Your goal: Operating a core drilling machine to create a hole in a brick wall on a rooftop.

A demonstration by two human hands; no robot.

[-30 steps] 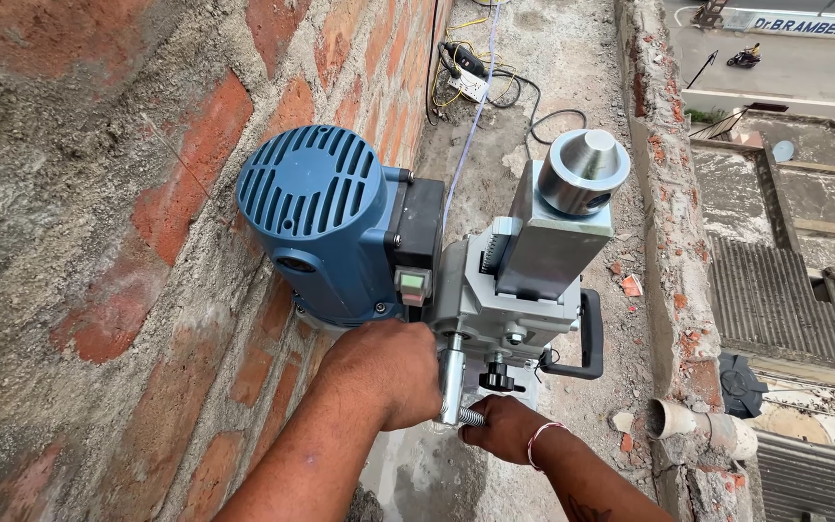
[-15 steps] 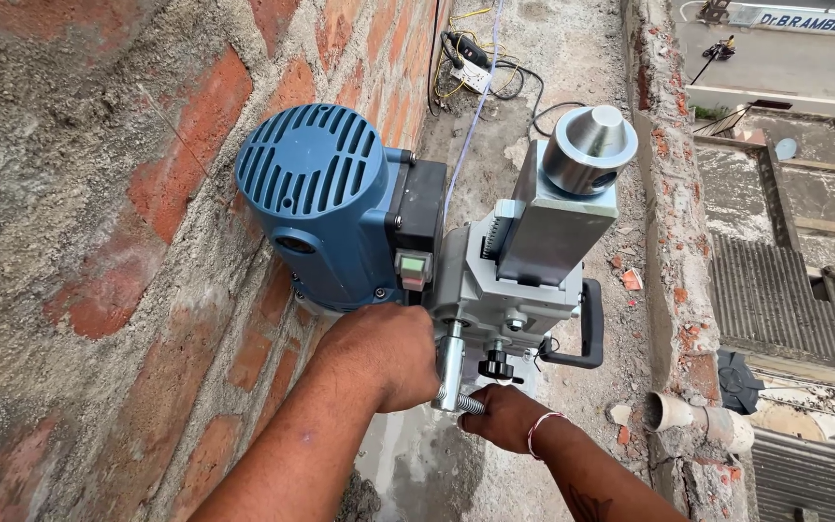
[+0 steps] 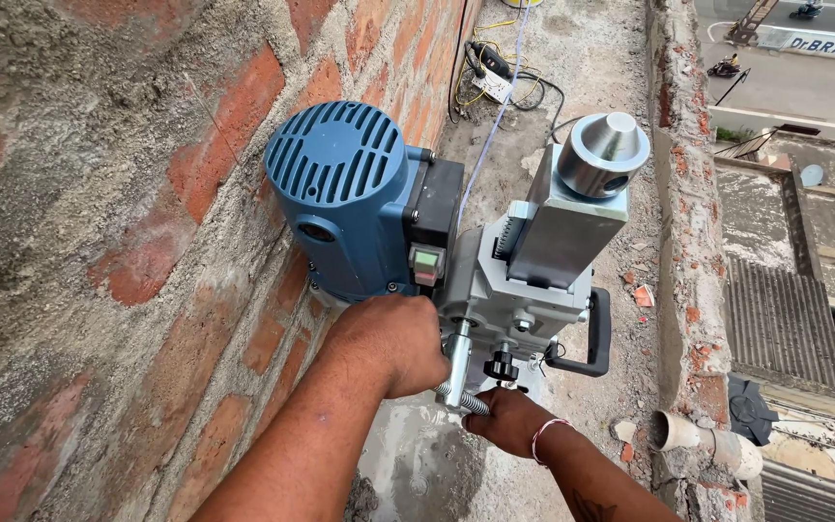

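Evidently heavy and rigid, the drill [image 3: 456, 251] was best held by its black handle [image 3: 587, 338]; left hand [image 3: 393, 343] gripped the steel lever [image 3: 458, 362], right hand [image 3: 506, 420] closed beneath.

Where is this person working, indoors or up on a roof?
Probably outdoors on a rooftop ledge: a raw brick wall on one side, a low parapet, and a street far below. Both hands work a blue drill rig.
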